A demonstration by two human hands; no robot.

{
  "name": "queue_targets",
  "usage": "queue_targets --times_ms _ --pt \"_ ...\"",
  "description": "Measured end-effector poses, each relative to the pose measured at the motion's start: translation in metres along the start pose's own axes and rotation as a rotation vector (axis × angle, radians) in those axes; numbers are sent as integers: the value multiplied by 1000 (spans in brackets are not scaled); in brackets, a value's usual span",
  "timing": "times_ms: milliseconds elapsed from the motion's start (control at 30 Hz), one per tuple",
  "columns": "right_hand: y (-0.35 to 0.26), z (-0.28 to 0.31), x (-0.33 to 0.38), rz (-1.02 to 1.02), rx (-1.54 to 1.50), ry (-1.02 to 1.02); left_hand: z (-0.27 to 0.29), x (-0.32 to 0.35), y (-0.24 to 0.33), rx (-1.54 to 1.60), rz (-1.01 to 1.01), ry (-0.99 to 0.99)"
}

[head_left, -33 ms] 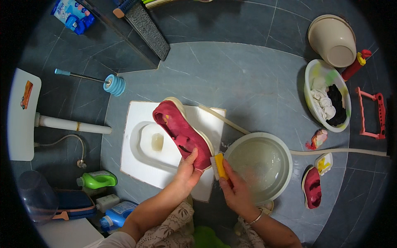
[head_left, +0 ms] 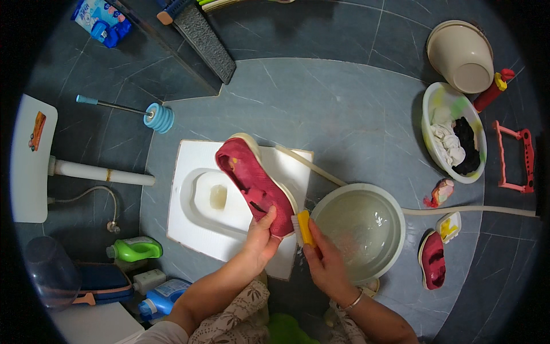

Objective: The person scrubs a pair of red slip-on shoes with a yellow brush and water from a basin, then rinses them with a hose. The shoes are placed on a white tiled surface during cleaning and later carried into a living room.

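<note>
My left hand grips a red shoe with a pale sole by its lower end, holding it tilted above the white squat toilet. In my right hand is a scrubbing brush with a yellow back and pale bristles. Its bristles meet the edge of the sole near my left fingers. Just right of the brush stands a round pale basin of cloudy water. The matching red shoe lies on the floor at the right, beside a small white dish holding something yellow.
A hose runs across the floor by the basin. Farther right are an oval tub with black and white cloth, a beige bucket and a pink rack. Detergent bottles stand at lower left; a blue plunger is farther back.
The far end of the red shoe has shifted slightly to the right in my left hand. My right hand and the brush have hardly moved.
</note>
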State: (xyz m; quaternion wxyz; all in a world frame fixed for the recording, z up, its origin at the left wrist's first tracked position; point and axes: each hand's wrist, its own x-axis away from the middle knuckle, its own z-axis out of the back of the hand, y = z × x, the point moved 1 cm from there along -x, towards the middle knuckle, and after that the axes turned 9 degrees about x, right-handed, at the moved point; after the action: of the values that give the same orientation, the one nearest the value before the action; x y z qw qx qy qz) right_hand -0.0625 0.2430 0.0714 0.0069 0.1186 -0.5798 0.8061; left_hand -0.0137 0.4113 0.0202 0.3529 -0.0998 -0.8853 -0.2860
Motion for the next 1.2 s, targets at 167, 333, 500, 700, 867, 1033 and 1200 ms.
queue_targets --times_ms 167,333,500,700,867,1033,1200 --pt "-3 8 -41 91 81 142 -15 25 -6 -165 15 -56" --pt "-27 12 -4 196 207 58 -6 12 11 -135 10 -103" --pt "-16 12 -34 189 90 202 -12 24 5 -263 132 -206" --pt "-20 31 -71 264 373 233 -7 30 13 -269 234 -267" --pt "-25 29 -29 145 200 171 -4 27 13 -308 315 -336" --pt "8 35 -96 283 252 445 20 29 17 -371 317 -246" --pt "77 42 -41 -58 183 371 51 23 28 -53 571 -413"
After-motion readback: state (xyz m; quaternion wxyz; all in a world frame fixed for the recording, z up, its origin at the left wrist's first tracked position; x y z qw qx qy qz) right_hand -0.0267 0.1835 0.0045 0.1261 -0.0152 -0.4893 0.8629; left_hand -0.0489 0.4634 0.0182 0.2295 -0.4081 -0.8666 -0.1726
